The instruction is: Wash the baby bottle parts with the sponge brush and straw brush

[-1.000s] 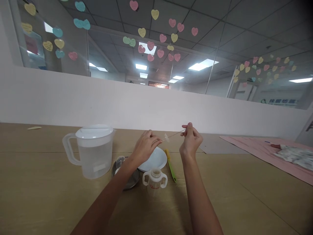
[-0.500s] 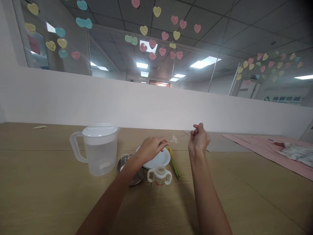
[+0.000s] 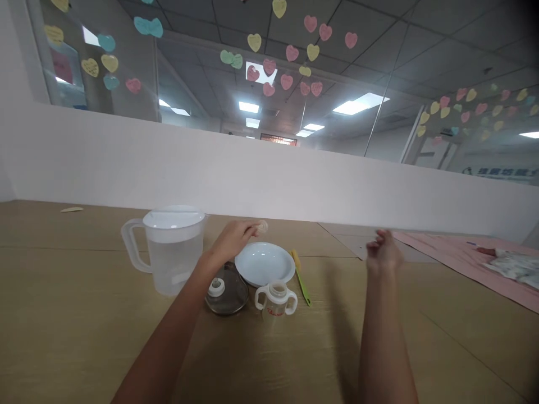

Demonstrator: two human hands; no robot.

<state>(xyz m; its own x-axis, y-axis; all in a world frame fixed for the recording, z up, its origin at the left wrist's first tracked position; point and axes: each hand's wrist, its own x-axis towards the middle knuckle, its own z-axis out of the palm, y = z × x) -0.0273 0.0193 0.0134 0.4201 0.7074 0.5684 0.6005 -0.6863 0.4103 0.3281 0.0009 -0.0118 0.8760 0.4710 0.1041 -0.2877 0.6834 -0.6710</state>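
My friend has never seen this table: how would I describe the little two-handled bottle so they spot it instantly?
Find the big translucent plastic pitcher with a white lid, then look right to the round white bowl. Just on its near side stands a small clear bottle with red lettering. Its two white loop handles set it apart: the pitcher has only one.

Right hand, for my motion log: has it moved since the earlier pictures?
Yes: the right hand has moved rightward, farther from the white bowl.
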